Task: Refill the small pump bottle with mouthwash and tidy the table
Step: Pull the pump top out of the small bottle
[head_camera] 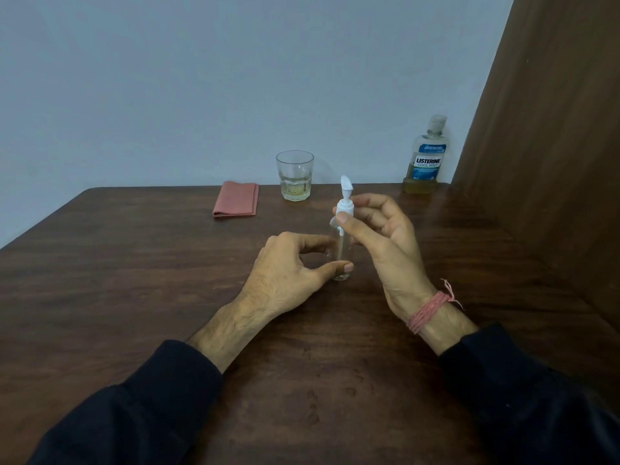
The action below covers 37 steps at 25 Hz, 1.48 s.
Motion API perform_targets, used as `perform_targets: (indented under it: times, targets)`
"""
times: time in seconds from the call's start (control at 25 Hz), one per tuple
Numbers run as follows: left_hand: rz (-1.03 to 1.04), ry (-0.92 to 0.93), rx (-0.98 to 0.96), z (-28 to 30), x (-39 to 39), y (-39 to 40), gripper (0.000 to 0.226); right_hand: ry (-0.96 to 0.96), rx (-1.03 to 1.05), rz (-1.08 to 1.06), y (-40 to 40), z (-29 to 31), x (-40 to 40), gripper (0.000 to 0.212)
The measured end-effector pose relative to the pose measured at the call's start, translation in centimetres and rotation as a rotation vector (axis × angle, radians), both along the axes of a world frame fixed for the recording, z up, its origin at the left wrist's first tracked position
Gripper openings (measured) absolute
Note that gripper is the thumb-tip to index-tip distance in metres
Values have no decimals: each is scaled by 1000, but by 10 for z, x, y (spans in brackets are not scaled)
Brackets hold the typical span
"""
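Clear pump bottle [341,256] in left grip [288,270]; right grip [375,229] pinches pump head [345,204], seemingly lifted.

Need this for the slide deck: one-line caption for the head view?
Left hand steadies small clear plastic pump bottle on dark wooden table; right hand grips its white pump head.

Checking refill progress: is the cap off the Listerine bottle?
No, the Listerine bottle stands capped at the table's far right edge, untouched by either hand.
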<state>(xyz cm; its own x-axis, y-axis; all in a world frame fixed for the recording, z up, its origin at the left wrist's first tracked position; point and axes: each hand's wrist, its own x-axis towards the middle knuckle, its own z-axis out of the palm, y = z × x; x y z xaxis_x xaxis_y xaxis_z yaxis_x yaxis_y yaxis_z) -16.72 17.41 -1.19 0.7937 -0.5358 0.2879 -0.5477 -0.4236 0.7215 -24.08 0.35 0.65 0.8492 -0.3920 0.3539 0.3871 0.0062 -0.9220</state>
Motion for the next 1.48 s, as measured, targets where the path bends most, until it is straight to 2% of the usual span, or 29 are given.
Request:
perform_targets:
  times: [0.12,0.4,0.64,0.92,1.04,1.24,1.48]
  targets:
    - [-12,-2,13,1,0,0,62,21,-39,-58,-1,-2,2,30]
    - [-11,-10,21,2,-1,0,60,19,-35,-27,0,0,-1,24]
    - [-2,-7,4,2,-2,0,57,1,-31,-8,0,2,-2,29]
    - [-5,-2,12,2,-1,1,59,-10,-184,-84,-3,3,-2,23]
    - [21,6,8,2,-2,0,60,-103,-68,-53,-5,15,-4,26]
    - [52,-28,61,3,-2,0,52,-127,340,120,-23,36,-11,31]
    - [75,-70,85,6,-2,-1,59,-68,467,53,-33,36,-14,26]
